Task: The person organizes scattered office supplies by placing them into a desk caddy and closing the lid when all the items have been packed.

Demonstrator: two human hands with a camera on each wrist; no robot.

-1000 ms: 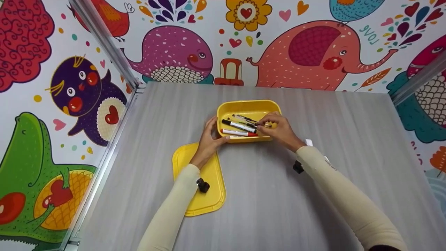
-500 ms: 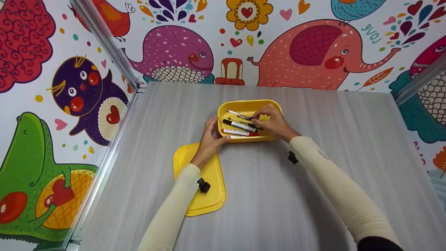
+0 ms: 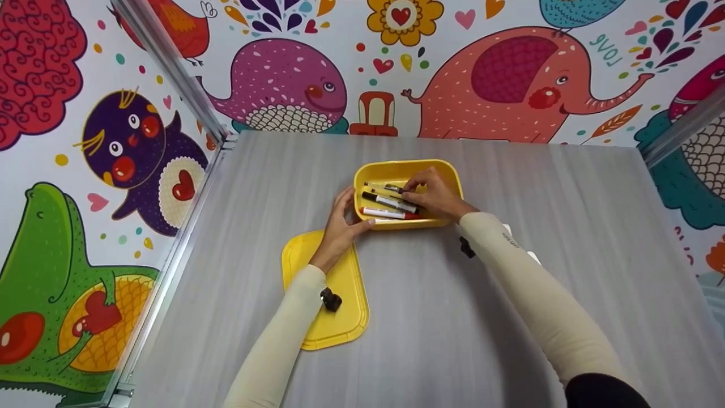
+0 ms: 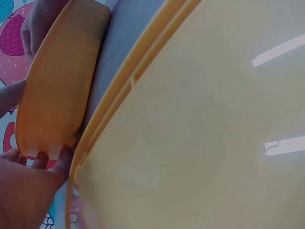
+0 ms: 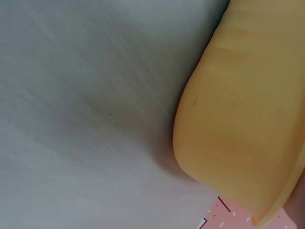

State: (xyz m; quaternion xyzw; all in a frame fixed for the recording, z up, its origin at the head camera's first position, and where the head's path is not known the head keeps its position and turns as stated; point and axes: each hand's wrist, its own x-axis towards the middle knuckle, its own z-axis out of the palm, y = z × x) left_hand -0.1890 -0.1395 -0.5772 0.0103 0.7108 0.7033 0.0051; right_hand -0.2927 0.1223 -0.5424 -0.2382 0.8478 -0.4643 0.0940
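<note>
A yellow plastic box (image 3: 409, 225) stands on the table with several pens and markers in it. My left hand (image 3: 338, 231) holds the box's left end, thumb at the front rim; in the left wrist view its fingertips (image 4: 42, 157) touch the box wall (image 4: 59, 81). Inside the box my right hand (image 3: 435, 195) pinches a slim dark pen (image 3: 393, 188). Nearer the front lie a white marker with a black cap (image 3: 391, 202) and a white marker with red ends (image 3: 388, 213). The right wrist view shows only the box's outside (image 5: 238, 129) and a sliver of hand.
A yellow lid (image 3: 350, 317) lies on the grey table (image 3: 430, 317), partly under my left forearm. Patterned wall panels (image 3: 487, 85) rise behind the table and at its left, with a metal frame (image 3: 181, 73) at the corner.
My right hand has moved left inside the box, shifting the pinched pen leftward with it. My left hand has kept its hold on the box, and the lid lies as before.
</note>
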